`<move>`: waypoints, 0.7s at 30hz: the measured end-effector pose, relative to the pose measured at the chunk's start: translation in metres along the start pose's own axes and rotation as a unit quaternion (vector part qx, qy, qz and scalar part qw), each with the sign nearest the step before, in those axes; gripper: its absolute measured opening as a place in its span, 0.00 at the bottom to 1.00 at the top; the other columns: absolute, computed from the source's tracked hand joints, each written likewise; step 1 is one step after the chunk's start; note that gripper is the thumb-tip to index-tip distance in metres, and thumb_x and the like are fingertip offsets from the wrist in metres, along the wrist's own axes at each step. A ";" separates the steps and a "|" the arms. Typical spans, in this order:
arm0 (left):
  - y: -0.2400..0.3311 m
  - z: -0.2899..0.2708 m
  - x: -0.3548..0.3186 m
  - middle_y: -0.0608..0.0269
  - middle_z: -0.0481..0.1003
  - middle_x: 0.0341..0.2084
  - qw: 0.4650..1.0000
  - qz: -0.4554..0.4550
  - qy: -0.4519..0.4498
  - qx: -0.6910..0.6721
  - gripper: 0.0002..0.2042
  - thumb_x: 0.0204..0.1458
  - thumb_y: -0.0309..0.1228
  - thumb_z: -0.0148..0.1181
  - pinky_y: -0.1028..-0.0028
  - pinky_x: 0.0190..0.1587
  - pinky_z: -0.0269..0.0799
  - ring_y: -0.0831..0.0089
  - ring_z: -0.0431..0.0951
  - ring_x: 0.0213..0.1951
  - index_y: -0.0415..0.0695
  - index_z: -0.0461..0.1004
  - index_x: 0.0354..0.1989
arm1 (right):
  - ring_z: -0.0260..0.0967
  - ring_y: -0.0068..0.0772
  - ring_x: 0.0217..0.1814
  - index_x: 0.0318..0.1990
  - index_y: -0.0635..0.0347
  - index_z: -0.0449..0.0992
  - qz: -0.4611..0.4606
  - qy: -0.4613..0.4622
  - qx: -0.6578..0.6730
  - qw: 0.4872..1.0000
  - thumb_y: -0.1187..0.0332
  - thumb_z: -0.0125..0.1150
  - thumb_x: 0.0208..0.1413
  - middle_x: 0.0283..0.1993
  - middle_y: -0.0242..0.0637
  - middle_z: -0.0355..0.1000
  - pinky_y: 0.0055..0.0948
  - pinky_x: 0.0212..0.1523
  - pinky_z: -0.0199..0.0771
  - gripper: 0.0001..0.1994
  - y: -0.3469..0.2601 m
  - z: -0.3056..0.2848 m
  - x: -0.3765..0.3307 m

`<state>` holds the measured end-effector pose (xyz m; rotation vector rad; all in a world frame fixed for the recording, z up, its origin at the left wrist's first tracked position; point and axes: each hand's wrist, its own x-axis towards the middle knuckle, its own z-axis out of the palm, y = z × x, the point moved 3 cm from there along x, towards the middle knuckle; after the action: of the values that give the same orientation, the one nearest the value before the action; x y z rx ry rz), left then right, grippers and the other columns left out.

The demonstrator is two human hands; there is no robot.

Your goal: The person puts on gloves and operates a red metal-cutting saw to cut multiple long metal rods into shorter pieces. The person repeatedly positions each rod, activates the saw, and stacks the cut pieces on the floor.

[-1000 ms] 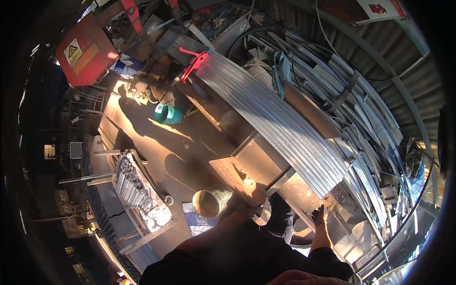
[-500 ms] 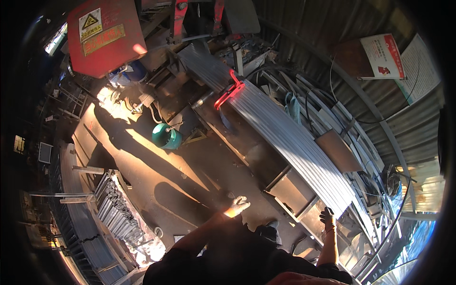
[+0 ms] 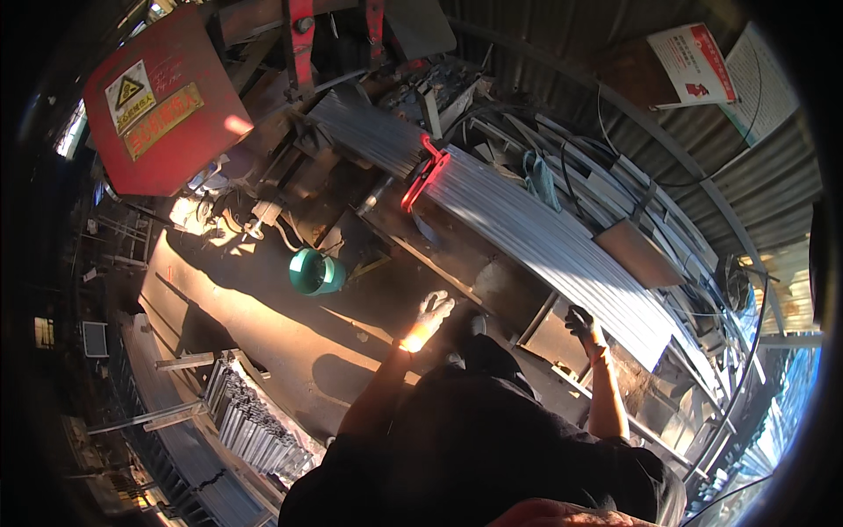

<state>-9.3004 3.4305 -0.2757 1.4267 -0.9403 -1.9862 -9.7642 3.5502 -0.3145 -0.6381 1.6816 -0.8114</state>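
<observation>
My left hand, in a light glove, hangs over the floor in front of me with its fingers apart and nothing in them. On the right, my right hand wears a dark glove. Its fingers are spread and bent, and it hovers beside the near part of a row of long silver metal bars; whether it touches them I cannot tell. The bars lie side by side on a bench frame, running away to the far left. A red clamp-like bar crosses them farther along.
A red machine guard with a warning sign stands at the far left. On the floor sits a green bucket. Bundled short metal pieces lie at lower left. Behind the bars are loose offcuts and a brown board.
I have moved forward along the bench and the view has turned slightly. My left hand has risen and opened; my right hand has come up and left, away from the bars' near end.
</observation>
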 end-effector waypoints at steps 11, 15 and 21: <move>0.132 -0.070 0.124 0.60 0.76 0.49 0.979 0.112 0.081 0.150 0.23 0.59 0.25 0.67 0.76 0.58 0.73 0.72 0.77 0.53 0.39 0.68 0.62 | 0.79 0.52 0.42 0.43 0.55 0.82 -0.009 -0.092 -0.590 0.802 0.64 0.55 0.62 0.38 0.47 0.80 0.44 0.41 0.79 0.11 0.116 -0.088 -0.078; 0.155 -0.116 0.215 0.55 0.77 0.54 0.947 0.140 0.018 0.288 0.29 0.59 0.34 0.67 0.74 0.59 0.72 0.70 0.77 0.56 0.37 0.65 0.66 | 0.78 0.54 0.38 0.37 0.58 0.81 0.107 0.015 -0.489 0.866 0.62 0.57 0.61 0.34 0.50 0.78 0.45 0.37 0.78 0.10 0.078 -0.082 -0.083; 0.157 -0.167 0.337 0.43 0.67 0.66 0.862 0.087 0.138 0.480 0.44 0.50 0.47 0.73 0.59 0.70 0.60 0.48 0.65 0.69 0.40 0.59 0.73 | 0.74 0.24 0.46 0.63 0.56 0.75 0.026 0.121 0.032 0.992 0.51 0.62 0.65 0.48 0.31 0.78 0.28 0.44 0.74 0.25 -0.137 0.120 0.087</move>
<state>-9.2451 3.0424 -0.3875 1.9383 -1.9745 -1.1047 -9.6682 3.3767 -0.2778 -0.4645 1.8739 -0.9309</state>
